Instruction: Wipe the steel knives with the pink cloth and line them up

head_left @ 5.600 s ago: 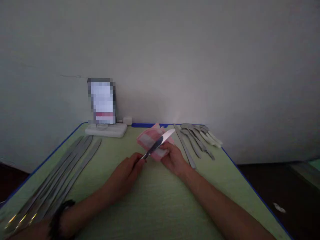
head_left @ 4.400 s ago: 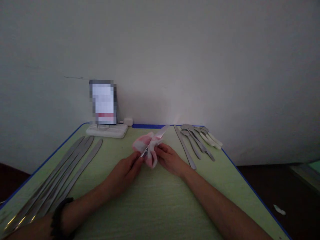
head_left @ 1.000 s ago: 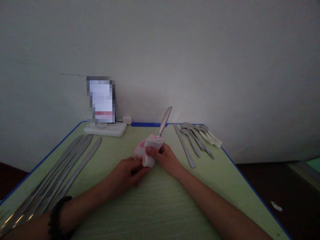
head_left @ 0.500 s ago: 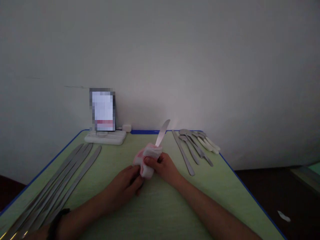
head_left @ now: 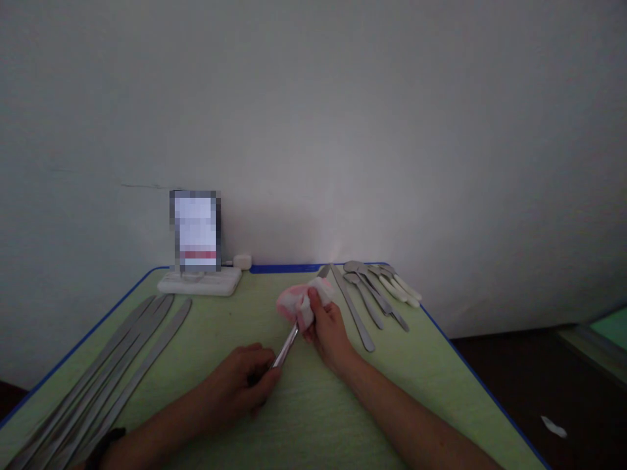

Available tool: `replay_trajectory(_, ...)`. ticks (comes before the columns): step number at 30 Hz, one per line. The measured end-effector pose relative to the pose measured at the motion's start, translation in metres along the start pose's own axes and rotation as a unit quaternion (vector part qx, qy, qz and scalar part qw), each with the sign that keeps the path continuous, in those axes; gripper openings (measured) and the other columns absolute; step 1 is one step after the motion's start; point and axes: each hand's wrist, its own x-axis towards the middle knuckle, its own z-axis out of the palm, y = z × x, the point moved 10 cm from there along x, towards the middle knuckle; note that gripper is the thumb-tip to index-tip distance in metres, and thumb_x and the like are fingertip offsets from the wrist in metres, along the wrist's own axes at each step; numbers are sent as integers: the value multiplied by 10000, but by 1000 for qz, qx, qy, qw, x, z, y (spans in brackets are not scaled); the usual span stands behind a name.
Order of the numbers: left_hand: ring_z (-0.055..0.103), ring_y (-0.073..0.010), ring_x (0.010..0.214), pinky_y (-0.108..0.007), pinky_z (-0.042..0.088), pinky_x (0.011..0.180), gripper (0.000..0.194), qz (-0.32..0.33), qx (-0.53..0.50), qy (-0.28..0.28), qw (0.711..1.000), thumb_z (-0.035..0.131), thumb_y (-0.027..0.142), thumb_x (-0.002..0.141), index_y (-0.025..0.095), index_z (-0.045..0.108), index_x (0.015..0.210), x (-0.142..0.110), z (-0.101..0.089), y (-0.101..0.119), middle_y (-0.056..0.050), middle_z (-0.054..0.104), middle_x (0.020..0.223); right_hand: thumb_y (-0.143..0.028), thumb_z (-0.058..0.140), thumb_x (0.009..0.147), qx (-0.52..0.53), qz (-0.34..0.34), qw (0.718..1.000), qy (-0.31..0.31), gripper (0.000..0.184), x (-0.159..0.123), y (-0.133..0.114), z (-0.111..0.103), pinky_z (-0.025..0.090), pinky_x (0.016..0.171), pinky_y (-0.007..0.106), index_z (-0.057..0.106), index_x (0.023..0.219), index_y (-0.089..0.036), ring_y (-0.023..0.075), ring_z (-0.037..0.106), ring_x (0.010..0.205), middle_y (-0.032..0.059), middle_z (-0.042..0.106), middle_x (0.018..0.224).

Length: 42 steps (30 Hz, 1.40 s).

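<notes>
My left hand (head_left: pixel 252 378) is closed round the handle end of a metal table knife (head_left: pixel 288 344), which points away from me and up to the right. A pink and white cloth (head_left: pixel 304 303) is folded over the blade, and my right hand (head_left: pixel 328 326) pinches it there with the thumb on top. Only the blade's tip shows beyond the cloth; the rest of the blade is hidden. Left of my hands lies a row of several table knives (head_left: pixel 147 356). A single knife (head_left: pixel 353 310) lies just right of the cloth.
Several spoons (head_left: pixel 365 297) and white-handled cutlery (head_left: pixel 399 287) lie at the table's back right. A blurred-out phone (head_left: pixel 196 228) stands on a white base (head_left: pixel 200 283) at the back left, beside a white plug (head_left: pixel 242 262). The wall (head_left: pixel 313 130) rises behind the blue-edged table (head_left: pixel 313 424).
My right hand and the cloth have slid up the knife from its handle toward the tip, baring the handle. The cloth now covers most of the blade. My view has tilted slightly upward.
</notes>
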Motion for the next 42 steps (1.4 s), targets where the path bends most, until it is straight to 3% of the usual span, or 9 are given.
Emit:
replay_trajectory(4, 465, -93, 562, -193, 355, 546, 336, 26, -33, -29, 999, 386, 346, 882, 174, 471, 606, -3, 3, 8, 30, 487, 603, -581, 558, 736, 31, -10, 999, 0, 430, 2, -2, -1, 276, 294, 190, 475, 601, -181, 57, 317, 323, -71, 396, 414)
replay_trajectory(7, 491, -95, 550, -192, 380, 537, 217, 11, -131, -53, 990, 374, 322, 888, 177, 537, 885, -4, 8, 8, 23, 592, 650, -565, 548, 754, 2, -1, 999, -42, 424, 0, -3, 8, 306, 298, 193, 499, 599, -172, 65, 368, 324, -52, 447, 428)
replay_trajectory(10, 461, -96, 433, -188, 373, 450, 295, -46, -203, -41, 977, 337, 385, 902, 180, 446, 1085, -2, 10, -1, 65, 561, 545, -532, 573, 749, -59, 5, 995, -77, 398, -3, -3, 16, 322, 317, 196, 551, 617, -157, 69, 409, 334, -30, 513, 459)
replay_trajectory(13, 418, -100, 345, -191, 363, 401, 345, -86, -193, -15, 977, 287, 459, 910, 182, 441, 1045, -1, 9, -8, 106, 458, 423, -522, 611, 717, -100, 14, 990, -95, 375, -6, 0, 19, 337, 346, 207, 583, 637, -157, 77, 434, 358, -22, 547, 489)
replay_trajectory(17, 427, -96, 344, -194, 370, 431, 322, -74, -138, -7, 988, 285, 461, 914, 200, 447, 816, 0, 7, -4, 102, 444, 393, -534, 575, 747, -83, 7, 993, -87, 396, -2, 2, 14, 325, 364, 214, 571, 630, -155, 76, 425, 370, -24, 530, 481)
replay_trajectory(27, 545, -141, 647, -233, 389, 622, 320, -28, 32, 9, 999, 311, 376, 916, 199, 480, 709, -2, -3, 9, 17, 555, 649, -507, 631, 708, 75, 5, 997, 26, 360, 10, -2, -9, 261, 362, 201, 520, 639, -172, 62, 344, 390, -55, 438, 474)
replay_trajectory(37, 515, -146, 689, -246, 382, 663, 343, 6, 55, -2, 998, 290, 356, 924, 193, 490, 697, -6, -4, 22, 1, 538, 696, -430, 646, 684, 141, 3, 984, 105, 263, 16, -9, -35, 323, 400, 212, 542, 709, -190, 82, 403, 440, -53, 492, 546)
replay_trajectory(40, 487, -130, 623, -235, 366, 612, 354, 18, 31, 5, 999, 295, 372, 924, 193, 458, 665, -7, -5, 21, 20, 488, 634, -468, 588, 733, 109, -18, 987, 114, 281, 19, -12, -42, 301, 370, 218, 545, 709, -192, 81, 347, 392, -66, 424, 477)
replay_trajectory(42, 437, -111, 532, -223, 338, 541, 371, 3, -21, 30, 999, 293, 403, 924, 197, 420, 642, -6, -9, 14, 44, 428, 566, -498, 553, 759, 37, -27, 996, 73, 309, 18, -14, -33, 322, 370, 226, 553, 729, -190, 91, 374, 390, -54, 446, 481)
